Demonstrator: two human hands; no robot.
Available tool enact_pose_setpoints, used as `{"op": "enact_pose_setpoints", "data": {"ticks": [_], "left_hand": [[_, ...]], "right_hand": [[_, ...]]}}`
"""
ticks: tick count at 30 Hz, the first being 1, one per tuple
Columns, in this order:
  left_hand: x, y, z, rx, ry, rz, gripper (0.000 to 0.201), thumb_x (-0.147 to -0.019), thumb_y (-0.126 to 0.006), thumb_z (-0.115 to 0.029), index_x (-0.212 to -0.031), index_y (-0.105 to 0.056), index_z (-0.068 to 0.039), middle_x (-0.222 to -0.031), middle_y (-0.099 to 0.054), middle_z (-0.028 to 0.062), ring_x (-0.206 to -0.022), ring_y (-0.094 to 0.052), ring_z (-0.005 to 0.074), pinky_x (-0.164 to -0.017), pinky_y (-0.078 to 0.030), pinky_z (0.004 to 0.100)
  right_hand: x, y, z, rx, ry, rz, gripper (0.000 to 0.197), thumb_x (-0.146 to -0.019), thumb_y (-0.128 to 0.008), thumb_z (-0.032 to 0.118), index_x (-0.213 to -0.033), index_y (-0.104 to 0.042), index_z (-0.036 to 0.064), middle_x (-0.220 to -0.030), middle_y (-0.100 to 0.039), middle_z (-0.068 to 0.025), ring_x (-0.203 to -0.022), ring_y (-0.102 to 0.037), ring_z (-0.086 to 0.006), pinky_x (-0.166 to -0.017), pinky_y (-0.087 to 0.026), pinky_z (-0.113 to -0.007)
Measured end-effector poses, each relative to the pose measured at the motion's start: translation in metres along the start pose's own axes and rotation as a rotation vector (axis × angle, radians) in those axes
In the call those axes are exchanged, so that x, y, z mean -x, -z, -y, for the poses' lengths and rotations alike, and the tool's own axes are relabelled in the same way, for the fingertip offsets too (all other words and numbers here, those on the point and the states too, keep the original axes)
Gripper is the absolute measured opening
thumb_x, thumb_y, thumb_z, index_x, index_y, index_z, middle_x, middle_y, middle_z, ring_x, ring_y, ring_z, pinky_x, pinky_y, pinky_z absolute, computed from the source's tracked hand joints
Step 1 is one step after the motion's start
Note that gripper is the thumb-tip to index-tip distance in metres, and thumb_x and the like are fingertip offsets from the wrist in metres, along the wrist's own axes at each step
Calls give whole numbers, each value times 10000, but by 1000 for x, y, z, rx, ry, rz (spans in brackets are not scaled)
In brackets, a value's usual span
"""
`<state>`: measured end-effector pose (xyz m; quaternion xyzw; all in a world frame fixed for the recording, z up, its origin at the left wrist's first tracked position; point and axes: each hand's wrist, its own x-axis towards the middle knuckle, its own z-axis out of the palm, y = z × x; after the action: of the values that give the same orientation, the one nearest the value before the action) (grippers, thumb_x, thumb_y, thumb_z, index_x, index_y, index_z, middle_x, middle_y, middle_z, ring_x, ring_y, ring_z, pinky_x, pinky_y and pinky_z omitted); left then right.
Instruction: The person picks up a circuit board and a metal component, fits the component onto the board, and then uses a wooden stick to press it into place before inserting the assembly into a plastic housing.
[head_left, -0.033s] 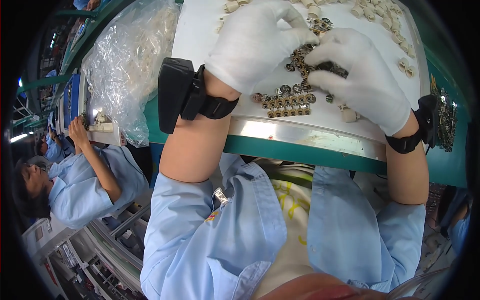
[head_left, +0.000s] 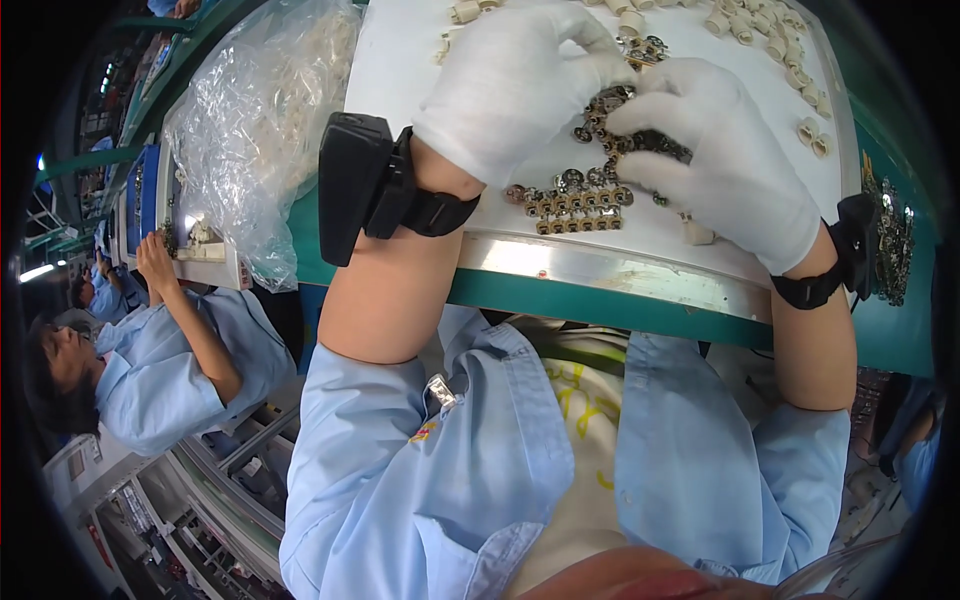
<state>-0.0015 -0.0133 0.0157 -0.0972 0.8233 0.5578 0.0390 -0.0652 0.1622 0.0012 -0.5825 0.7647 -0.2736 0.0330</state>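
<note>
Both my hands wear white gloves and meet over a white work board. My left hand curls down, its fingertips pinching into a cluster of small dark metal round parts. My right hand is closed over more of these parts, with a dark strip of them showing under its fingers. Just in front of the hands, two neat rows of the same metal parts lie on the board. Each wrist carries a black strapped device. What lies under the palms is hidden.
Small cream plastic pieces are scattered along the board's far side. A clear plastic bag of parts lies left of the board. A heap of metal parts sits on the green bench at right. A co-worker in light blue works at left.
</note>
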Motion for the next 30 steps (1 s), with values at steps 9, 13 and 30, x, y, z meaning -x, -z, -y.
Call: {"op": "enact_pose_setpoints", "data": {"ticks": [9, 13, 30], "left_hand": [[4, -5, 10, -89, -486, -127, 233, -867, -503, -77, -1029, -600, 61, -864, -641, 158, -805, -611, 188, -723, -474, 271], [0, 1, 11, -157, -523, -154, 240, -887, -512, -116, -1031, -601, 53, -874, -635, 129, -812, -599, 167, -738, -471, 262], [0, 0, 11, 629, 7, 250, 257, -874, -608, -138, -1062, -593, 36, -814, -598, -10, -728, -527, 61, -633, -421, 181]], "right_hand": [[-5, -12, 7, 252, 200, -17, 270, -660, -646, 3, -920, -639, 72, -918, -550, -94, -903, -521, -285, -796, -424, -363], [-9, -5, 8, 135, 220, -66, 239, -716, -631, 10, -949, -640, 65, -929, -558, -90, -903, -534, -256, -809, -425, -326], [5, 9, -1, -513, -333, -457, 226, -923, -525, 159, -1054, -599, -10, -998, -594, -27, -903, -527, -96, -838, -401, -224]]}}
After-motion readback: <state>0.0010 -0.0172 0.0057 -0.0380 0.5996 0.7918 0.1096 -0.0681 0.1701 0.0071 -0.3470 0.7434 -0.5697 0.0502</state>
